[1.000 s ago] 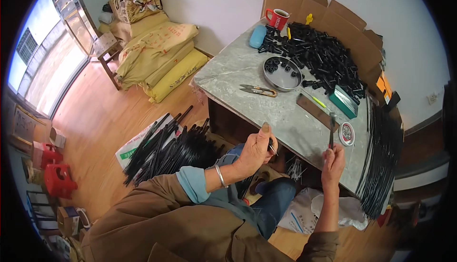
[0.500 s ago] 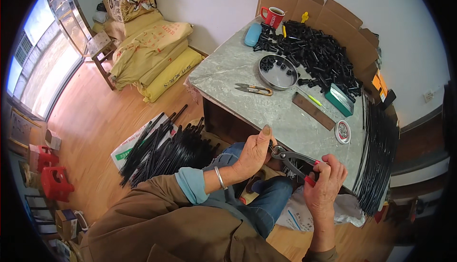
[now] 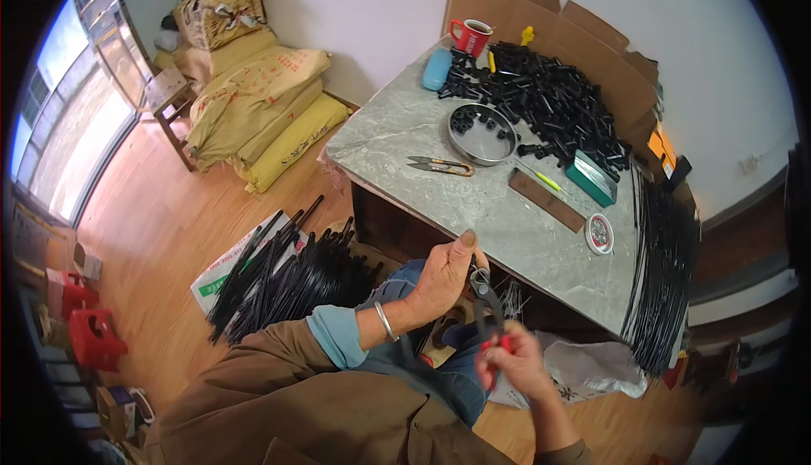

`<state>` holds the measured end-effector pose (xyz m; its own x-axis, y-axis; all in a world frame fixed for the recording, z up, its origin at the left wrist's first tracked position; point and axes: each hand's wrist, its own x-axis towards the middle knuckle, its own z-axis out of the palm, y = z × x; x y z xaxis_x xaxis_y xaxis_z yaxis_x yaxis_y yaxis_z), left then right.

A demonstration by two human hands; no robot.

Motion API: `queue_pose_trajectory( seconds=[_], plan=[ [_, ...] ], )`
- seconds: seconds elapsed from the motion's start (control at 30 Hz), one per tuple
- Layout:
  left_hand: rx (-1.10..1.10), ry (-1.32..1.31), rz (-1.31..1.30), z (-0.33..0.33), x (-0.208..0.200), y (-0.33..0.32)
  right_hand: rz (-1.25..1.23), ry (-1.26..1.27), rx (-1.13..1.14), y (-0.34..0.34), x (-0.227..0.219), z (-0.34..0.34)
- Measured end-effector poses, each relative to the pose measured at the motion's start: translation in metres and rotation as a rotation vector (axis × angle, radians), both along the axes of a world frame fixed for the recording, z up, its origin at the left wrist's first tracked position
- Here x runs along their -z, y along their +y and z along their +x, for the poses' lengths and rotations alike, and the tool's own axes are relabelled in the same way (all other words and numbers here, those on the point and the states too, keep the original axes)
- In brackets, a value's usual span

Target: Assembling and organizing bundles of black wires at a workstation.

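Note:
My left hand [image 3: 441, 281], a silver bangle on its wrist, is closed with its thumb up, in front of the table's near edge. What its fingers hold is mostly hidden; a small dark bit shows by the pliers' jaws. In my right hand [image 3: 522, 362] are the red handles of a pair of dark pliers [image 3: 485, 294]. The jaws meet the small piece at my left fingertips. Motion blurs the right hand and the handles somewhat. Both hands are above my lap.
On the grey table [image 3: 389, 131] are snips [image 3: 441, 166], a round metal tin [image 3: 488, 148], a brown bar [image 3: 545, 201], a small dish [image 3: 599, 234], a red mug [image 3: 471, 38] and piled black parts [image 3: 549, 97]. Black rods [image 3: 296, 275] lie on the floor at left; thin black strands [image 3: 663, 271] hang at right.
My right hand has moved down and to the left, swinging the pliers toward my body. The handles, spread wide before, are now closer together. My left hand stays nearly in place.

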<state>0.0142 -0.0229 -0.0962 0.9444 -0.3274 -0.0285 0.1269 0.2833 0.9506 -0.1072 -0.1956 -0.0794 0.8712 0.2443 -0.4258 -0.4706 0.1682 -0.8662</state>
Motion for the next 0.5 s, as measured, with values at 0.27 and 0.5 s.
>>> queue_pose_trajectory(
  seconds=[0.27, 0.5],
  plan=[
    [-0.015, -0.065, 0.044, -0.004, 0.007, -0.003, -0.459, -0.071, -0.422, -0.009, -0.011, 0.009],
    [0.093, -0.125, 0.021, -0.010, 0.007, -0.001, -0.154, 0.108, 0.036, -0.004, -0.014, -0.022]
  ],
)
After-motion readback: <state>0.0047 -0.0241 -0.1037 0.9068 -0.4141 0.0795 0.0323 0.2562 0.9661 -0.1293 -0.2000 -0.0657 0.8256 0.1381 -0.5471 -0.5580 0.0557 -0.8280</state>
